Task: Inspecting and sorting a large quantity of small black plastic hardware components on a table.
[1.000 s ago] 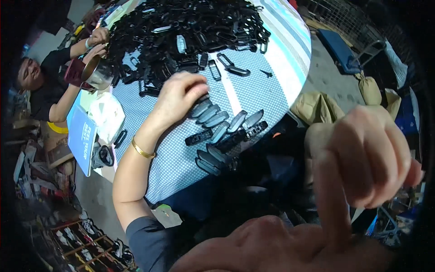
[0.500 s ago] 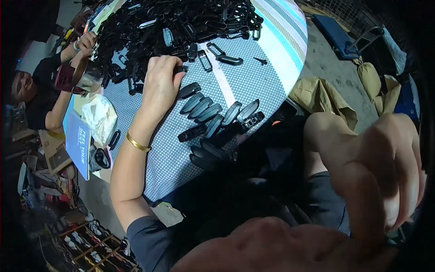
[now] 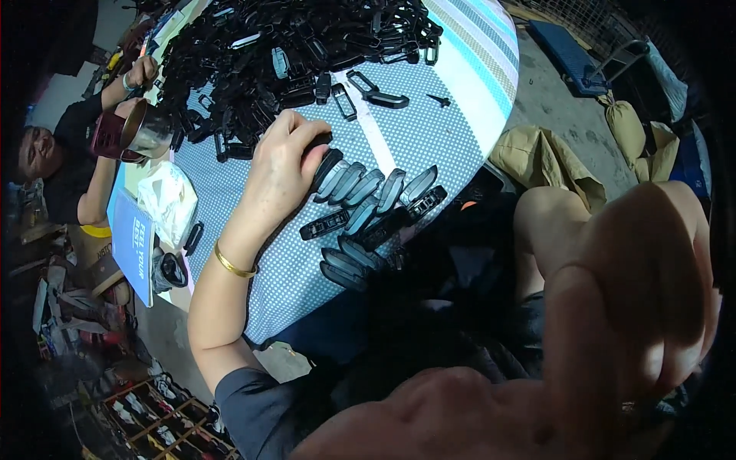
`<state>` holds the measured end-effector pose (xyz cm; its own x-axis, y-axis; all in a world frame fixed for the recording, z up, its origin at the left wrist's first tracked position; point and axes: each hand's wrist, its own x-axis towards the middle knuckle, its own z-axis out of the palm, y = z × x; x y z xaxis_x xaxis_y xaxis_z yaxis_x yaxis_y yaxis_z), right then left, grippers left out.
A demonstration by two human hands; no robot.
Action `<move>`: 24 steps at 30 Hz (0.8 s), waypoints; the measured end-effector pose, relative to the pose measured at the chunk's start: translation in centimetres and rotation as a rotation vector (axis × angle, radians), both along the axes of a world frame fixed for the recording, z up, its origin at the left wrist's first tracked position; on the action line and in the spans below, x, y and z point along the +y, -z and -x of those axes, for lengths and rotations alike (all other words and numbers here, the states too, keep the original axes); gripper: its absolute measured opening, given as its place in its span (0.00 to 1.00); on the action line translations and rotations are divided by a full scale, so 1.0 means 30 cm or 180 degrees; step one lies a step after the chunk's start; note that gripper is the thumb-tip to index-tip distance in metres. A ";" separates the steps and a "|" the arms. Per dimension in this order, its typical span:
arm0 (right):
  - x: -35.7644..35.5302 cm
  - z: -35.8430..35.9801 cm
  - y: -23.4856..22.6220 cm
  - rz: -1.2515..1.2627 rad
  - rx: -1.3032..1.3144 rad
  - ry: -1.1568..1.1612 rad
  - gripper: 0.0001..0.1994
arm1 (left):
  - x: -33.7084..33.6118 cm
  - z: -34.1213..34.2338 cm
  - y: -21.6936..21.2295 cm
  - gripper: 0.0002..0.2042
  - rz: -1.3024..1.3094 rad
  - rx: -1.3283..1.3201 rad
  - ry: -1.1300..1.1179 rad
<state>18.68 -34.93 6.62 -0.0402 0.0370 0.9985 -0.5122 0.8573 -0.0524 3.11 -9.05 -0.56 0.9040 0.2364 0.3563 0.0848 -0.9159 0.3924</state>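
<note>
Over the table, my left hand (image 3: 285,165) is closed, thumb and fingers pinching a dark elongated plastic shell (image 3: 325,140) that they partly cover. Just beside its thumb begins a row of similar black shells (image 3: 360,186), lying side by side at a slant. More shells (image 3: 343,264) are stacked by the near edge of the table. Beyond the hand spreads a big heap of black plastic frames and parts (image 3: 299,54). My right hand (image 3: 636,284) appears raised close to the camera at the right, bent and shadowed; its fingertips are hidden.
The dotted tablecloth (image 3: 284,291) covers a round-edged table. Several loose frames (image 3: 377,98) and a small dark piece (image 3: 438,100) lie right of the heap. A metal cup (image 3: 149,130), white plastic bag (image 3: 165,195) and blue notebook (image 3: 132,245) stand left. Another person (image 3: 65,172) works there.
My left hand has moved right and toward me, from the heap's edge to the row's far end, with a shell in its fingers. The raised right hand has shifted slightly.
</note>
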 end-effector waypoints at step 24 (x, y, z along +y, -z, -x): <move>-0.011 0.069 0.025 0.0253 -0.0201 -0.0402 0.09 | 0.033 0.014 -0.016 0.14 0.2151 0.0176 -0.0229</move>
